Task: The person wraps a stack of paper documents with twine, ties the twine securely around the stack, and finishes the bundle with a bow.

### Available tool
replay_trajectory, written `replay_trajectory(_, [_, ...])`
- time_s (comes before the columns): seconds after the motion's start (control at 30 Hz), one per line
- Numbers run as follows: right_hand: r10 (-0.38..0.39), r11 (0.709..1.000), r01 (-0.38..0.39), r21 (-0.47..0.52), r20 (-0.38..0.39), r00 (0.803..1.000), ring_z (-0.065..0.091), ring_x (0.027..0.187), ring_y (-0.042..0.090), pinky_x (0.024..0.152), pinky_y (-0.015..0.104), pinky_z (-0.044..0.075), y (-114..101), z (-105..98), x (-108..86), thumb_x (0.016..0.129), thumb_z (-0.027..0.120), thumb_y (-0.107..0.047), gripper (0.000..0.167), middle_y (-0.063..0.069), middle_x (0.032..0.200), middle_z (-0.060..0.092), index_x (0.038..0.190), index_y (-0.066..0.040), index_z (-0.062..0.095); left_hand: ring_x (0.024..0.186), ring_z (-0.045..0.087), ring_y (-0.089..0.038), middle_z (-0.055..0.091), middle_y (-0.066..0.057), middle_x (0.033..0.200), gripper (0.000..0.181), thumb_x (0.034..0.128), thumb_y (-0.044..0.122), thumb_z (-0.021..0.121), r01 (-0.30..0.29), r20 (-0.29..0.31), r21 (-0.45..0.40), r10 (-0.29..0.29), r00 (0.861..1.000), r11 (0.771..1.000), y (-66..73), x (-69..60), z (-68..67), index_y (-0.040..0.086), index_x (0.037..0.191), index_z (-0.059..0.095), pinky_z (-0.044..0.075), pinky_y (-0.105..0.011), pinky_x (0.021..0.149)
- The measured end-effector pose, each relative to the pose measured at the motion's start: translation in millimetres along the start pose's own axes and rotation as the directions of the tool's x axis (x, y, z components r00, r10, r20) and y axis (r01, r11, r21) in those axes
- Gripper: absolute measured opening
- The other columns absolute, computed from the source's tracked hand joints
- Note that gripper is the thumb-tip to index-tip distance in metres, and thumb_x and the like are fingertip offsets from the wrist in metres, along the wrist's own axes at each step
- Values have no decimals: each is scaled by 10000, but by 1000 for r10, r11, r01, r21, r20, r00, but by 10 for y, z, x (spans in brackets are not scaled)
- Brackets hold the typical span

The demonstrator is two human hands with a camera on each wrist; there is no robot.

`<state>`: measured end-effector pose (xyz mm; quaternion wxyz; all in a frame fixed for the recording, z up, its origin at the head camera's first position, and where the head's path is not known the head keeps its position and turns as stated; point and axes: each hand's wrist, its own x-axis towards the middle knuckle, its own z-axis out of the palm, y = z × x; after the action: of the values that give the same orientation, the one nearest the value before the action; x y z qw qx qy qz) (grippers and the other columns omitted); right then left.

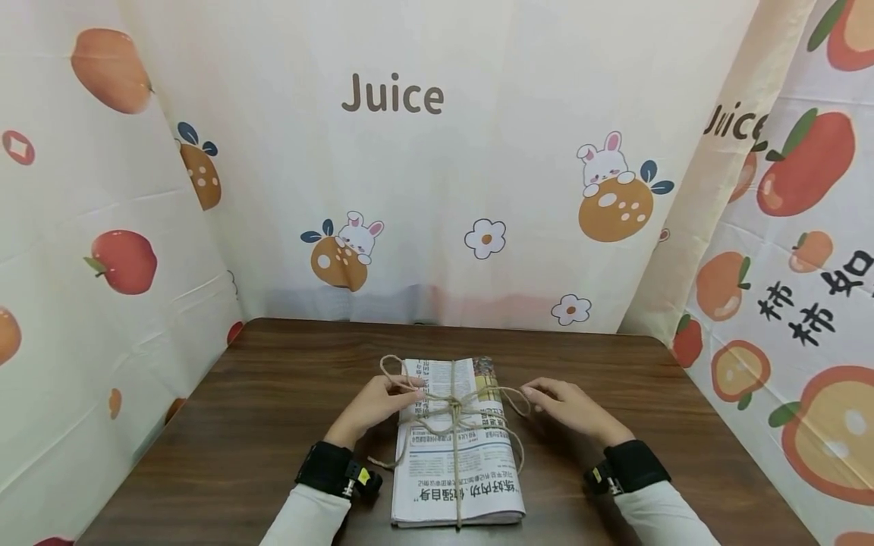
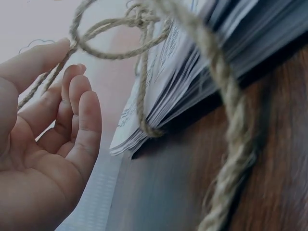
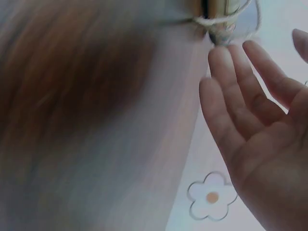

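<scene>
A stack of folded newspapers [image 1: 478,474] lies on the table, bound crosswise with twine [image 1: 456,455]. On top, the twine is tied in a bow with a knot [image 1: 455,404] near the middle, with loops to both sides and loose tails. At the left loop, my left hand [image 1: 375,402] pinches the twine between thumb and fingers; its wrist view shows the cord [image 2: 72,47] at the thumb tip, the other fingers loosely bent. My right hand [image 1: 570,407] is beside the right loop [image 1: 515,400], its fingers [image 3: 228,91] fairly straight and the thumb apart.
The brown wooden table [image 1: 293,379] extends on both sides of the stack. A pale curtain [image 1: 437,167] printed with fruit and rabbits hangs behind it and along both sides. Each wrist wears a black camera strap [image 1: 324,470].
</scene>
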<state>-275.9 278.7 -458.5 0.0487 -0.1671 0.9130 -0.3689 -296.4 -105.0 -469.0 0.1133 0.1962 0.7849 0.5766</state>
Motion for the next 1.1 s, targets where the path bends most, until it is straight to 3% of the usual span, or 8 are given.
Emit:
replay_trajectory(0.17, [-101, 993, 95, -71, -91, 991, 596, 1045, 178, 878, 425, 498, -139, 91, 149, 1009, 600, -426, 390, -20, 1168, 635, 1232, -116, 679, 1054, 634, -214, 662, -83, 1246, 383, 980, 312, 678, 19, 33, 2, -19, 999, 1000, -7, 39, 50, 52, 1261, 699, 525, -401, 851])
replay_trajectory(0.23, [-159, 984, 151, -90, -84, 984, 574, 1086, 219, 916, 467, 476, -196, 128, 212, 1004, 624, -383, 372, -1, 1194, 623, 1245, -104, 675, 881, 624, -180, 684, -68, 1085, 386, 990, 325, 662, 30, 57, 2, -30, 998, 1000, -11, 52, 68, 62, 1270, 696, 516, -361, 741])
replay_trajectory(0.33, [-251, 959, 246, -142, -20, 968, 519, 1199, 283, 987, 523, 413, -270, 182, 303, 1017, 616, -324, 379, 44, 1282, 616, 1307, -81, 648, 673, 491, -156, 608, -56, 838, 390, 1013, 344, 621, 33, 79, 1, -33, 996, 999, 5, 70, 97, 57, 1265, 698, 432, -329, 624])
replay_trajectory(0.4, [-293, 936, 297, -190, 47, 955, 490, 1249, 302, 1017, 537, 378, -308, 219, 360, 1024, 605, -307, 417, 63, 1343, 603, 1363, -65, 611, 690, 518, -178, 615, -71, 840, 400, 1024, 364, 595, 29, 74, -1, -29, 997, 1000, 19, 83, 115, 63, 1266, 699, 432, -347, 647])
replay_trajectory(0.47, [-302, 918, 320, -236, 110, 947, 482, 1267, 323, 1028, 557, 361, -352, 253, 401, 1025, 602, -309, 451, 76, 1371, 595, 1399, -58, 582, 855, 625, -219, 686, -86, 1008, 401, 1032, 370, 577, 9, 55, -5, -9, 998, 1000, 23, 95, 132, 67, 1263, 703, 495, -396, 753])
replay_trajectory(0.6, [-295, 886, 331, -325, 156, 943, 568, 1093, 219, 925, 488, 421, -445, 262, 426, 989, 658, -308, 320, -23, 1190, 679, 1255, -135, 707, 1202, 589, -298, 634, -113, 1316, 407, 1045, 348, 555, -28, 28, -27, 29, 999, 999, 19, 115, 155, 65, 1314, 668, 465, -483, 984])
replay_trajectory(0.77, [-320, 885, 349, -307, 142, 937, 608, 814, 32, 713, 287, 496, -477, 222, 410, 975, 685, -268, 143, -127, 918, 687, 995, -176, 793, 1139, 611, -332, 657, -132, 1238, 394, 1062, 293, 531, -30, -21, -88, 29, 999, 996, 59, 131, 181, -3, 1285, 664, 489, -456, 968])
replay_trajectory(1.1, [-375, 883, 388, -262, 102, 921, 506, 678, 27, 627, 260, 439, -310, 243, 315, 1004, 641, -193, 122, -145, 796, 592, 913, -165, 717, 991, 664, -329, 707, -131, 1047, 361, 1067, 275, 518, -12, -112, -7, 12, 994, 1000, -3, 70, 192, -33, 1132, 695, 524, -465, 880])
